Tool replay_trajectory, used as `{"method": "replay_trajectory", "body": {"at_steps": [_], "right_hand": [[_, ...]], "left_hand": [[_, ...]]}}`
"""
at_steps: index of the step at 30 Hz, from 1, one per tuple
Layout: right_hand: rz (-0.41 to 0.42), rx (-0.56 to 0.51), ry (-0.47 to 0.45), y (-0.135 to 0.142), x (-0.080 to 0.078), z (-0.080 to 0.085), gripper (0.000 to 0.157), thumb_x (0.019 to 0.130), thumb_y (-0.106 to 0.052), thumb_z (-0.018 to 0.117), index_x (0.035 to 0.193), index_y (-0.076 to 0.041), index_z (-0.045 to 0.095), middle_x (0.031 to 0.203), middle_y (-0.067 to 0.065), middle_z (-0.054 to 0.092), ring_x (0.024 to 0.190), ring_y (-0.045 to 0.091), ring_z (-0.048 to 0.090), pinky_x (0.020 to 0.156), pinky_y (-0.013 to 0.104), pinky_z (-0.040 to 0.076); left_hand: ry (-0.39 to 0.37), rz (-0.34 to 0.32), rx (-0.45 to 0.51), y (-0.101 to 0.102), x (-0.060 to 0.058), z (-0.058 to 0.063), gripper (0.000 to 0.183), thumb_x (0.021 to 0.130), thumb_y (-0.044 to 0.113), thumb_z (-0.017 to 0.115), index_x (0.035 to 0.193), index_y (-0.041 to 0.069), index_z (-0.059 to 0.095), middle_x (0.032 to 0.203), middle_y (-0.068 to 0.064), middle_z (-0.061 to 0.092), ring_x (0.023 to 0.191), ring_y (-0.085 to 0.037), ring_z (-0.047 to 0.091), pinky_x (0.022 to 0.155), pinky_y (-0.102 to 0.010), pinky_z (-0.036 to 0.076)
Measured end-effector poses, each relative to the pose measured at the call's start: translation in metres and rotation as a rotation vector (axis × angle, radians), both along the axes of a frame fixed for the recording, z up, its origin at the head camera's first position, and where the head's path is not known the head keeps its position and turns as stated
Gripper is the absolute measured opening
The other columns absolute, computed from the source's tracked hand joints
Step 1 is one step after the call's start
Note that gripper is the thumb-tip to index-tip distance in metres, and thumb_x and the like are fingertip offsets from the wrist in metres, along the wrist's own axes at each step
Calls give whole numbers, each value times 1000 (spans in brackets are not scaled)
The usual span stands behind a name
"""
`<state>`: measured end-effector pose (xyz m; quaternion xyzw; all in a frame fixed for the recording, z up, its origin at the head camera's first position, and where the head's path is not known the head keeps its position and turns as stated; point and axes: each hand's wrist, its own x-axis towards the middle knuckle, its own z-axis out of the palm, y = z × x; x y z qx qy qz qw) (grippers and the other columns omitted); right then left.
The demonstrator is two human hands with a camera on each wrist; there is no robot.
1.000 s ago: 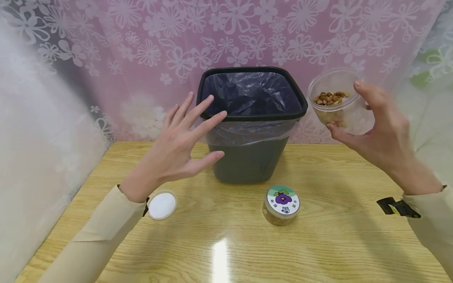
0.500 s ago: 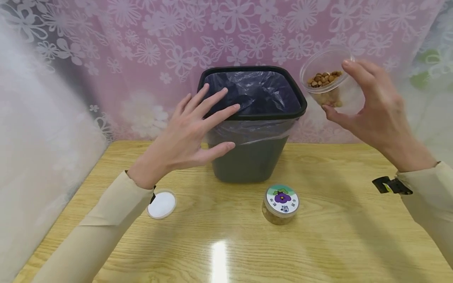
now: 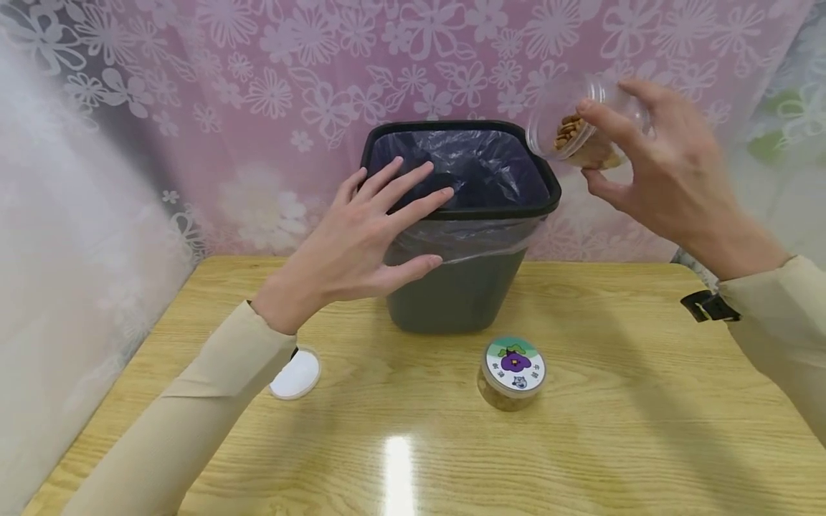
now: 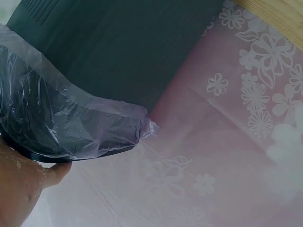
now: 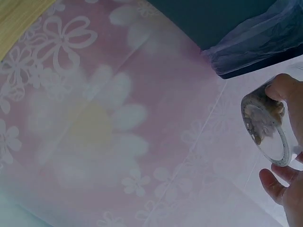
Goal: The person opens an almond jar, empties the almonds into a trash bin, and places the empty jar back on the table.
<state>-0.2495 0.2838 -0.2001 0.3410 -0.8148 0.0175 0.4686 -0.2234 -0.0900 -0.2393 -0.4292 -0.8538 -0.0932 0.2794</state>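
Note:
My right hand (image 3: 674, 168) grips a clear plastic tub (image 3: 595, 152) just above the right rim of a dark bin (image 3: 454, 297). The tub leans on its side, mouth toward the bin, with brown nuts (image 3: 569, 132) gathered low inside it. In the right wrist view, thumb and fingers stand around the tub (image 5: 265, 127), its base facing the camera. My left hand (image 3: 358, 240) has its fingers spread straight, overlapping the bin's left front rim in the head view. A clear bag lines the bin and folds over its rim.
On the wooden table (image 3: 387, 401), a lidded tub (image 3: 514, 373) with a purple flower label stands in front of the bin. A round white lid (image 3: 297, 374) lies at the left, partly behind my left sleeve. A pink floral curtain (image 3: 290, 93) hangs behind the bin.
My right hand has moved up and left, tipping the tub from nearly upright onto its side toward the bin. My left hand has moved right and slightly up, over the bin's rim.

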Motion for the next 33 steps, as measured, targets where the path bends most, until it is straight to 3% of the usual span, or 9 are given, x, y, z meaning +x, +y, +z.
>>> {"method": "replay_trajectory", "body": {"at_steps": [8,16,23,33], "right_hand": [[1,140,60,-2,-5,9,85,76,-5,82,149,-29,47,145,34,47,117,58,51,84,70,45],[-32,198,72,-6,-7,14,80,84,0,74,150,-35,46,152,30,43,137,53,43,85,72,43],[-45,276,137,-9,-11,18,83,85,2,73,152,-37,44,149,31,45,138,51,43,88,71,46],[-48,294,154,-12,-12,17,82,88,4,68,153,-38,42,150,30,44,138,52,42,86,68,45]], "left_hand": [[15,23,-32,3,-1,-1,69,96,64,55,157,36,40,159,-2,49,152,-38,35,120,-67,26],[90,9,-17,6,-4,-6,72,94,66,57,157,35,41,157,-4,50,150,-41,37,117,-67,30],[98,10,-12,5,-3,-7,74,93,67,57,157,35,41,156,-5,49,149,-41,38,117,-68,28],[149,-12,12,3,-3,-12,71,93,62,59,156,33,44,156,-5,50,146,-39,41,115,-68,30]]}}
